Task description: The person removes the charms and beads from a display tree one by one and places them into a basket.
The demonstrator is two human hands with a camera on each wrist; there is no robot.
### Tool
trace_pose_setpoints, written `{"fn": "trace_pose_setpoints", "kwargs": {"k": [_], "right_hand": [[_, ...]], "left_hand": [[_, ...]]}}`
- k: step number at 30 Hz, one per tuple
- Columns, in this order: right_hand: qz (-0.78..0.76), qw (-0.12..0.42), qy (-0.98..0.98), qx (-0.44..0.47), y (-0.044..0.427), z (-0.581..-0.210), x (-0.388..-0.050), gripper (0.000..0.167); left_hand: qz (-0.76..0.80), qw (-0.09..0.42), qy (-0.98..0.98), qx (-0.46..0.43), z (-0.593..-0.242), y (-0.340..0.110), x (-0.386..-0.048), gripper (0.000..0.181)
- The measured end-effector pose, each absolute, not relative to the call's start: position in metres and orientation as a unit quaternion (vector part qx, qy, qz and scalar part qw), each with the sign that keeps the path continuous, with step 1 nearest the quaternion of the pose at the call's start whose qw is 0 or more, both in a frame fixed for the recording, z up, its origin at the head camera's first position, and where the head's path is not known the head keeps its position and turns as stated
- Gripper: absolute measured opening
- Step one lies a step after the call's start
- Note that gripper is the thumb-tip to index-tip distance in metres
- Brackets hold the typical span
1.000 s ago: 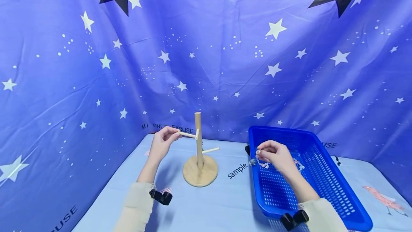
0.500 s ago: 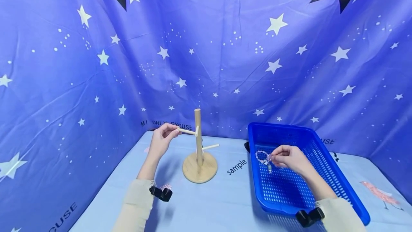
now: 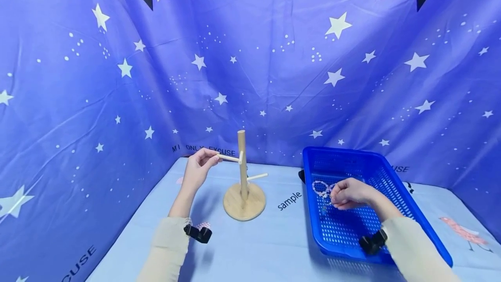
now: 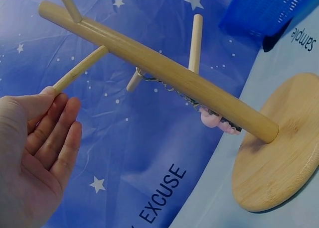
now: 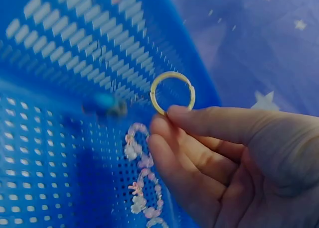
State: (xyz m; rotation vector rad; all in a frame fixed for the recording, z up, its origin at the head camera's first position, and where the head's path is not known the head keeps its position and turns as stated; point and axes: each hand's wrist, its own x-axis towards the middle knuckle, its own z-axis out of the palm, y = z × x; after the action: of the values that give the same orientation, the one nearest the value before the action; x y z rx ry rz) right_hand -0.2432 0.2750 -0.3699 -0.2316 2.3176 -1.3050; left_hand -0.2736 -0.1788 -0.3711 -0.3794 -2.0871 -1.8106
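My left hand [image 3: 197,169] pinches the tip of a thin peg [image 4: 82,67] on the wooden stand [image 3: 243,201], between thumb and forefinger. From another peg, behind the post, hangs a chain with a pink charm [image 4: 212,118], partly hidden. Over the blue basket [image 3: 307,216], my right hand [image 3: 350,193] pinches a gold-coloured key ring [image 5: 172,74] between thumb and fingertips. A blurred blue charm [image 5: 105,104] hangs out from the ring's side. Below lie pink and clear beaded bracelets [image 5: 138,204] in the basket, partly covered by the right hand.
The basket stands to the right of the stand on a light blue cloth [image 3: 250,247]. Another peg [image 3: 257,176] sticks out from the post toward the basket. A blue star-patterned curtain [image 3: 266,77] rises behind the table.
My right hand has moved from the basket's left rim rightward and slightly down, over its inside. The left hand stays on the peg; the view has shifted slightly.
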Motion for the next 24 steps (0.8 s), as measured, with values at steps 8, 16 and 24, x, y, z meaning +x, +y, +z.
{"fn": "trace_pose_setpoints", "kwargs": {"k": [8, 16, 24], "right_hand": [[-0.445, 0.267, 0.852, -0.062, 0.277, -0.384, -0.275, 0.008], [-0.425, 0.258, 0.867, -0.004, 0.282, -0.398, -0.283, 0.008], [-0.412, 0.244, 0.878, 0.019, 0.286, -0.406, -0.291, 0.011]], "left_hand": [[-0.637, 0.172, -0.74, -0.129, -0.372, -0.179, -0.275, 0.019], [-0.648, 0.172, -0.73, -0.136, -0.371, -0.177, -0.273, 0.018], [-0.651, 0.175, -0.725, -0.144, -0.371, -0.178, -0.275, 0.02]]}}
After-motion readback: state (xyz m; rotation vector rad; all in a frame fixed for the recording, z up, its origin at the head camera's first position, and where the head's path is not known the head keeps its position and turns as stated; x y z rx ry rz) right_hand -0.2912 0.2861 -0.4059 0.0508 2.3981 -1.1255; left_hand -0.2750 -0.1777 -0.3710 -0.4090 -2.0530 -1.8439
